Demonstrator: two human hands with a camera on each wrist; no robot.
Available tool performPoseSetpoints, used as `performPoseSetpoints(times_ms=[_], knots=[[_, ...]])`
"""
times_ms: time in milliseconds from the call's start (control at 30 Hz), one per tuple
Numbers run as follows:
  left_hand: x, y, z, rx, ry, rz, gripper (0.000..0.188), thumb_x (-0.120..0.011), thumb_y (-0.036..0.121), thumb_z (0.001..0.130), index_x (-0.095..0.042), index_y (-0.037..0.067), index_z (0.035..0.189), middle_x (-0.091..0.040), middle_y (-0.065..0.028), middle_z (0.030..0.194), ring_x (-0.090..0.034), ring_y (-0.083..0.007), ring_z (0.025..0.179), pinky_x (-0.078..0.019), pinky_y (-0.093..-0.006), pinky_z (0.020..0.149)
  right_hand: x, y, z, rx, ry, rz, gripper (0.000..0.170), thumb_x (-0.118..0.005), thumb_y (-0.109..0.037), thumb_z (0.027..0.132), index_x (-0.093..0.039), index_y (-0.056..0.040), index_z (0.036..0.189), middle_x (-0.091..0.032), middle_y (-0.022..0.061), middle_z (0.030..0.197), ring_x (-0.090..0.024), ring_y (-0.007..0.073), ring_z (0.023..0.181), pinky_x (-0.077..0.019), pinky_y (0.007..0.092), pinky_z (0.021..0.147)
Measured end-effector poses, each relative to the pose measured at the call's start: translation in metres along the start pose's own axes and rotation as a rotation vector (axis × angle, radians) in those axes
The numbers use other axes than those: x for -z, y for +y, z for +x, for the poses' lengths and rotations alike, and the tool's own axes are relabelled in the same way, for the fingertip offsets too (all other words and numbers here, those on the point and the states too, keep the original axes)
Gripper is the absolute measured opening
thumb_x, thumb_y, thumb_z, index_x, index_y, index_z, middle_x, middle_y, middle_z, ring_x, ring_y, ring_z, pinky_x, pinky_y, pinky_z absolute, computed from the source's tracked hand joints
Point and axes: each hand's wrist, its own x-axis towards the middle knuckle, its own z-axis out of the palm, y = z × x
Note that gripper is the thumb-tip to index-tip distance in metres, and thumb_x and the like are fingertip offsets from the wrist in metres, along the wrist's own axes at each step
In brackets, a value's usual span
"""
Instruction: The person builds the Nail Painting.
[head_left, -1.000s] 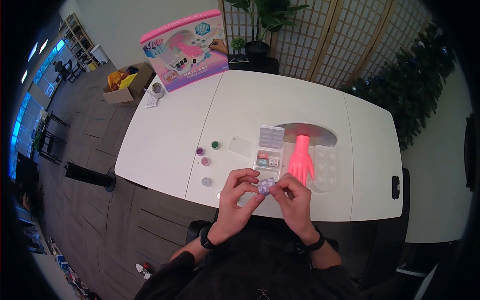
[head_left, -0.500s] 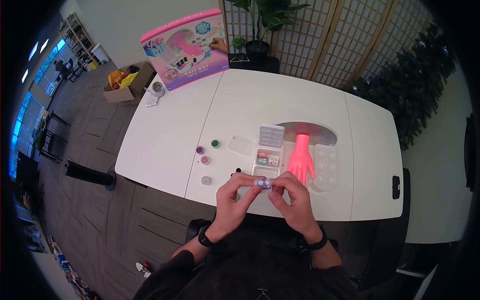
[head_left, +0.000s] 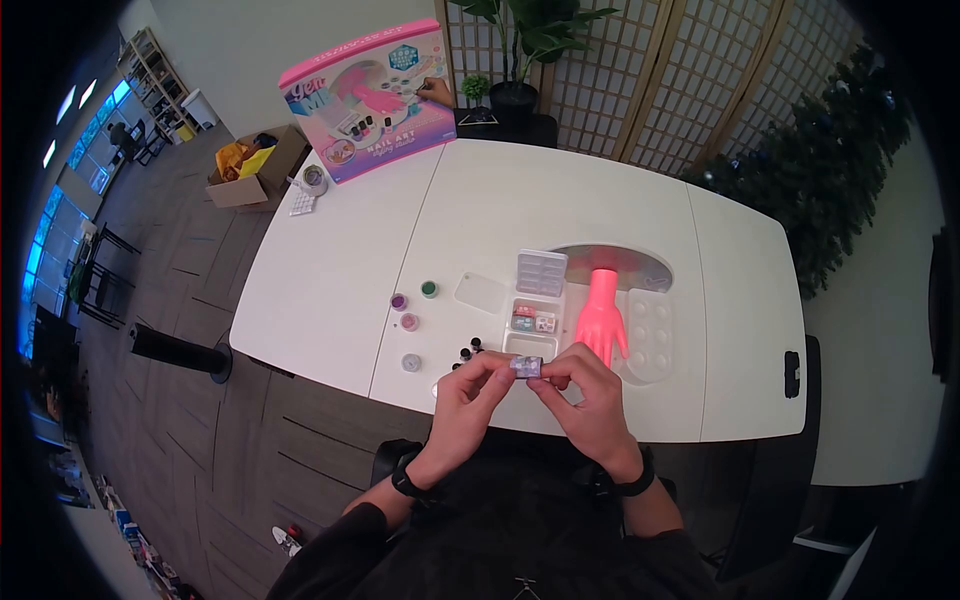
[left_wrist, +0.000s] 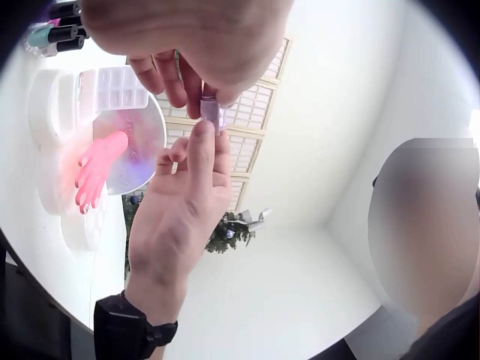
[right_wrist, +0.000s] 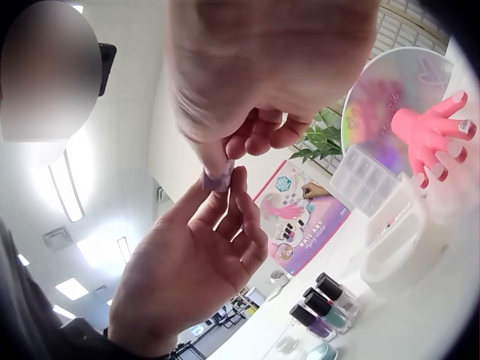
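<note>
Between both hands, held up in front of the chest, is a small lilac patterned roll (head_left: 526, 368). My left hand (head_left: 468, 405) pinches its left side with thumb and forefinger. The right hand (head_left: 590, 405) pinches the other side the same way, and the fingertips hide the roll's ends. In the left wrist view the roll (left_wrist: 213, 112) shows pale and shiny between the fingertips. Just beyond the hands lies a white compartment tray (head_left: 508, 338) with several small patterned rolls (head_left: 534, 318) in it. A pink model hand (head_left: 602, 325) stands beside the tray.
Several black-capped nail polish bottles (right_wrist: 322, 304) stand left of the tray. Small jars (head_left: 410, 322) are scattered farther left, near a clear lid (head_left: 482, 292). A white palette with round wells (head_left: 652, 335) lies on the right. The nail art box (head_left: 375, 100) stands at the table's back left.
The hands have turned the roll and shifted it slightly left and up. My left fingers have closed in, and black-capped bottles now show beside the left hand.
</note>
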Motion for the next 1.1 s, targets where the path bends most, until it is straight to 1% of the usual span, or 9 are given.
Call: performPoseSetpoints(times_ms=[67, 133, 233, 467, 567, 633, 733, 833, 1100], knots=[[-0.003, 0.000, 0.000, -0.006, -0.005, 0.017, 0.010, -0.070, 0.007, 0.108, -0.074, -0.001, 0.111, -0.075, -0.0072, 0.120, -0.067, -0.0126, 0.111, -0.0529, -0.0310, 0.099, 0.000, 0.000, 0.000, -0.025, 0.027, 0.012, 0.018, -0.089, 0.000, 0.087, -0.073, -0.0003, 0.096, -0.065, 0.0055, 0.086, -0.060, 0.0157, 0.074, -0.0502, 0.0309, 0.068], [-0.006, -0.002, 0.001, -0.153, -0.049, 0.098, 0.008, -0.073, 0.004, 0.104, -0.074, 0.000, 0.110, -0.071, -0.0110, 0.131, -0.066, -0.0176, 0.118, -0.0518, -0.0335, 0.103, 0.002, 0.001, -0.001, -0.028, 0.038, 0.018, 0.018, -0.088, -0.001, 0.088, -0.072, 0.0002, 0.094, -0.065, 0.0059, 0.086, -0.059, 0.0156, 0.073, -0.0485, 0.0301, 0.067], [-0.004, 0.000, 0.002, -0.198, -0.071, 0.162, 0.008, -0.071, -0.006, 0.101, -0.075, -0.002, 0.107, -0.064, -0.0127, 0.135, -0.062, -0.0199, 0.124, -0.0501, -0.0351, 0.106, 0.004, 0.002, -0.002, -0.031, 0.026, 0.012, 0.017, -0.087, -0.002, 0.090, -0.070, 0.0005, 0.092, -0.064, 0.0062, 0.084, -0.059, 0.0159, 0.073, -0.0483, 0.0302, 0.068], [-0.002, -0.010, 0.003, -0.195, -0.050, 0.160, 0.004, -0.072, -0.004, 0.101, -0.075, -0.001, 0.101, -0.058, -0.0107, 0.138, -0.061, -0.0192, 0.126, -0.0506, -0.0342, 0.104, 0.004, 0.002, -0.003, -0.040, 0.026, 0.028, 0.017, -0.084, -0.002, 0.092, -0.068, 0.0016, 0.088, -0.062, 0.0065, 0.082, -0.061, 0.0177, 0.074, -0.0487, 0.0318, 0.068], [-0.002, -0.010, 0.004, -0.197, -0.030, 0.174, 0.004, -0.072, -0.002, 0.102, -0.075, -0.001, 0.100, -0.058, -0.0099, 0.135, -0.062, -0.0186, 0.123, -0.0515, -0.0336, 0.102, 0.005, 0.004, -0.004, 0.014, 0.002, -0.017, 0.017, -0.087, -0.006, 0.092, -0.071, -0.0012, 0.095, -0.062, 0.0071, 0.087, -0.062, 0.0192, 0.076, -0.0505, 0.0331, 0.066], [-0.002, -0.009, 0.004, -0.188, 0.007, 0.176, 0.005, -0.072, -0.001, 0.102, -0.075, -0.001, 0.098, -0.058, -0.0095, 0.134, -0.062, -0.0182, 0.121, -0.0521, -0.0331, 0.101, 0.003, -0.003, -0.004, 0.056, 0.132, -0.095, 0.022, -0.088, -0.006, 0.089, -0.073, -0.0043, 0.105, -0.066, 0.0081, 0.099, -0.065, 0.0224, 0.085, -0.0534, 0.0352, 0.072], [-0.003, -0.009, 0.003, -0.182, 0.029, 0.129, 0.005, -0.072, 0.000, 0.102, -0.075, -0.001, 0.098, -0.058, -0.0094, 0.134, -0.063, -0.0175, 0.118, -0.0514, -0.0327, 0.101, 0.003, -0.001, -0.008, 0.252, 0.114, -0.266, 0.032, -0.089, -0.005, 0.086, -0.073, -0.0070, 0.113, -0.066, 0.0080, 0.109, -0.066, 0.0247, 0.091, -0.0549, 0.0374, 0.075], [-0.002, -0.009, 0.003, -0.217, 0.024, 0.184, 0.005, -0.072, -0.001, 0.102, -0.075, -0.002, 0.098, -0.058, -0.0096, 0.134, -0.063, -0.0171, 0.116, -0.0507, -0.0323, 0.101, 0.003, -0.003, -0.009, 0.300, 0.039, -0.351, 0.035, -0.089, -0.004, 0.084, -0.073, -0.0073, 0.116, -0.068, 0.0073, 0.115, -0.069, 0.0260, 0.095, -0.0562, 0.0395, 0.077], [0.000, -0.011, 0.005, -0.254, 0.003, 0.304, 0.005, -0.071, -0.002, 0.102, -0.077, -0.002, 0.103, -0.059, -0.0098, 0.135, -0.065, -0.0170, 0.111, -0.0512, -0.0320, 0.099, 0.010, -0.005, 0.002, 0.281, -0.059, -0.365, 0.029, -0.085, -0.004, 0.089, -0.070, -0.0035, 0.114, -0.074, 0.0083, 0.109, -0.073, 0.0276, 0.093, -0.0585, 0.0397, 0.080]])
